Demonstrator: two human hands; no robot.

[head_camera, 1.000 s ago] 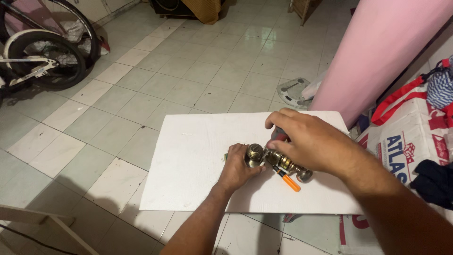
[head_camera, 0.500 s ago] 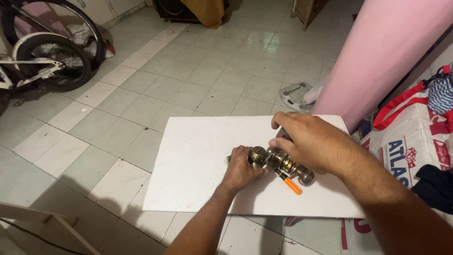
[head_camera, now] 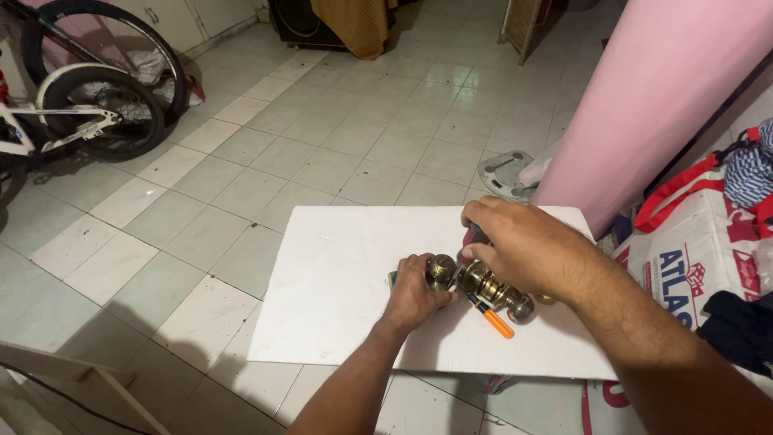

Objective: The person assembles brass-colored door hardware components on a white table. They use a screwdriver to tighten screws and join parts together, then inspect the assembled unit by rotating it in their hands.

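A brass door knob lockset [head_camera: 483, 283] lies on a white board [head_camera: 338, 282] set on the tiled floor. My left hand [head_camera: 411, 296] grips the knob at the lockset's left end. My right hand [head_camera: 523, 246] reaches over the middle of the lockset and is closed on a tool with a dark red handle [head_camera: 473, 234], pressed against the lock body. An orange-tipped pen or small screwdriver [head_camera: 493, 318] rests on the board just under the lockset. Something small and green peeks out beside my left hand.
A bicycle [head_camera: 88, 105] stands at the far left. A pink curtain [head_camera: 660, 97] hangs at the right, with a white printed bag with red handles [head_camera: 692, 242] below it. A round scale [head_camera: 503, 173] sits behind the board. A wooden frame [head_camera: 72, 379] is at lower left.
The view has shifted slightly. Both hands keep their hold on the lockset, and the right hand has edged a little over it.
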